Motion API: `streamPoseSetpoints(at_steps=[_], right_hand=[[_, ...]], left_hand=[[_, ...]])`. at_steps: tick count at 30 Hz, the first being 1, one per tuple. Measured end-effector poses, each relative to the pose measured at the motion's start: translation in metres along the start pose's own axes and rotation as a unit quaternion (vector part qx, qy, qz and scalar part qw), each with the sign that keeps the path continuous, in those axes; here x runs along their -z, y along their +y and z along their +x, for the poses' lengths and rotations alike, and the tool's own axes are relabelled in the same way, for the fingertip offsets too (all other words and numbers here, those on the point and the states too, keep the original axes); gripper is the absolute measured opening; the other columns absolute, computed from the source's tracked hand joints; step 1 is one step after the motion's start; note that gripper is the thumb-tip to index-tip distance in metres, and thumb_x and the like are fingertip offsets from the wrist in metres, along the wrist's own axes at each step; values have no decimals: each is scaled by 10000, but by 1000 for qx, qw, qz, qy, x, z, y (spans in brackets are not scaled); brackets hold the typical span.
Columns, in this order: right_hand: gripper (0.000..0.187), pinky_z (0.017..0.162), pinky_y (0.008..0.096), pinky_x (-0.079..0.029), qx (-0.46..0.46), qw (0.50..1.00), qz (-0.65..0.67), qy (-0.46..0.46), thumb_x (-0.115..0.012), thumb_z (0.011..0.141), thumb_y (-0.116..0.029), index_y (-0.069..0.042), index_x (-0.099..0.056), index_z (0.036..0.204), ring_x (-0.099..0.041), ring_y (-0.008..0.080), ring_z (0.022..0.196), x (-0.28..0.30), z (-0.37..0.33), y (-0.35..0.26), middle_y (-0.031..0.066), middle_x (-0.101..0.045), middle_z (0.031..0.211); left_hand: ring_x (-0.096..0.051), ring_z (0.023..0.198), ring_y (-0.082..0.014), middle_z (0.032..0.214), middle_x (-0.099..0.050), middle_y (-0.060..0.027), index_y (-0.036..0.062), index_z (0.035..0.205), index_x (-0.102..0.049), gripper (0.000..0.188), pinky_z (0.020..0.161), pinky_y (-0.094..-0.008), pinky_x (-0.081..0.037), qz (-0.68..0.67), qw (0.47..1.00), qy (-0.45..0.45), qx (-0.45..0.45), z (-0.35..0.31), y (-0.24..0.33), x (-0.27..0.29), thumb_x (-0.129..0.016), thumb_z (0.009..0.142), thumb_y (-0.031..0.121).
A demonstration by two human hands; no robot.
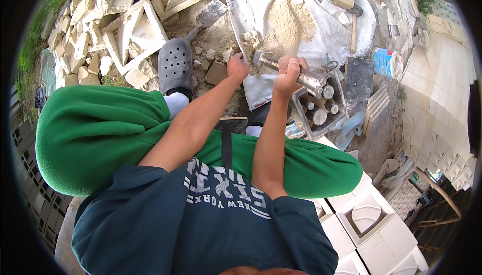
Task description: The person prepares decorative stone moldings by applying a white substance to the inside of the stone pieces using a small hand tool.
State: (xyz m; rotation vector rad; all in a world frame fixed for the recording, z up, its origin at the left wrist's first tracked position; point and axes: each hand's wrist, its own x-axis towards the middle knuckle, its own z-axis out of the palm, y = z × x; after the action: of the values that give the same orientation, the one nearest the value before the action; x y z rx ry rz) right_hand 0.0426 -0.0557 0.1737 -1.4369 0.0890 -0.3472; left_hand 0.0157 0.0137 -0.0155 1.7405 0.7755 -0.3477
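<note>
My left hand [238,67] is closed at the edge of a white woven sheet [249,5], seemingly pinching that edge. A mound of pale sandy powder [288,21] lies on the sheet, just beyond my hands. My right hand [289,75] is wrapped around a grey metal bar-like tool [267,61]. One blunt end points left toward my left hand, and its exact kind cannot be made out. Beside the right hand stands a metal box frame [345,105] holding several thick, dusty metal cylinders [319,117]. Another dusty cylinder [312,81] lies across its top.
Broken cream blocks [133,36] are heaped at far left, near my grey clog [175,66]. A hammer [354,29], a dark slab [358,81] and a blue-and-white bucket [386,63] lie to the right. Pale moulded blocks [384,242] stand at lower right.
</note>
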Motion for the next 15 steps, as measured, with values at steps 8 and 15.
streamPoseSetpoints(at_steps=[8, 15], right_hand=[[248, 379, 260, -192, 54, 991, 121, -34, -440, 723, -50, -95, -276, 543, -242, 90, 381, 0, 12, -48, 13, -311, 450], [259, 399, 254, -214, -37, 998, 29, -36, -439, 760, -61, -95, -279, 559, -269, 87, 416, -4, 10, 2, -6, -292, 467]], left_hand=[[-607, 897, -314, 953, -642, -158, 83, 1036, -635, 305, 779, -380, -469, 12, 999, 31, -26, 11, -12, 1, -568, 741, 115], [-608, 890, -318, 940, -644, -160, 85, 1021, -640, 293, 770, -389, -467, 15, 999, 24, -16, 9, -10, -2, -562, 740, 117]])
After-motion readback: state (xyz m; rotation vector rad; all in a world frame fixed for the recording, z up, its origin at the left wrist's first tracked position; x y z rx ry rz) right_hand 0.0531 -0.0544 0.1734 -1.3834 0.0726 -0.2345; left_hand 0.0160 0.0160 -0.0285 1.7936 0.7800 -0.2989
